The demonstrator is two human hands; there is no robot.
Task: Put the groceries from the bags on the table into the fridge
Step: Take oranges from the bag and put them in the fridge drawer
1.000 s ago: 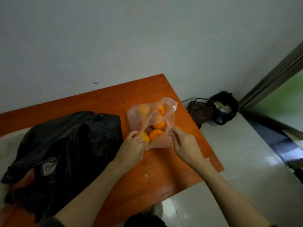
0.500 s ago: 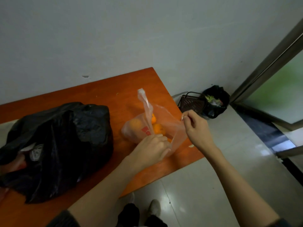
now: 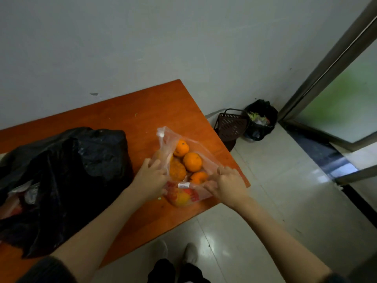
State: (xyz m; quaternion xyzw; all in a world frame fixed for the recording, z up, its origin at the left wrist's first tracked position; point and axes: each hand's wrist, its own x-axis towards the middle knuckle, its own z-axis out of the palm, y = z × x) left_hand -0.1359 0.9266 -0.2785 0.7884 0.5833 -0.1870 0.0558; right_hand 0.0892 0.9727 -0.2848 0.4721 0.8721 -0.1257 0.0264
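Note:
A clear plastic bag (image 3: 206,155) with red print lies near the right corner of the orange table (image 3: 130,111). Its mouth is spread wide, and several oranges (image 3: 192,161) show inside. My left hand (image 3: 150,180) grips the bag's left edge. My right hand (image 3: 229,183) grips the right edge, fingers curled round the plastic. A large black plastic bag (image 3: 61,174) sits on the left part of the table, with some packaging showing at its opening.
A white wall runs behind the table. On the tiled floor to the right stand a dark brown basket (image 3: 231,125) and a black-lined trash bin (image 3: 261,119). A metal-framed glass door (image 3: 336,82) is at the right. My shoes (image 3: 175,252) show below the table edge.
Both hands have pulled the clear bag's mouth apart, so the oranges now lie exposed. My right hand came down from holding a handle up to gripping the bag's right edge.

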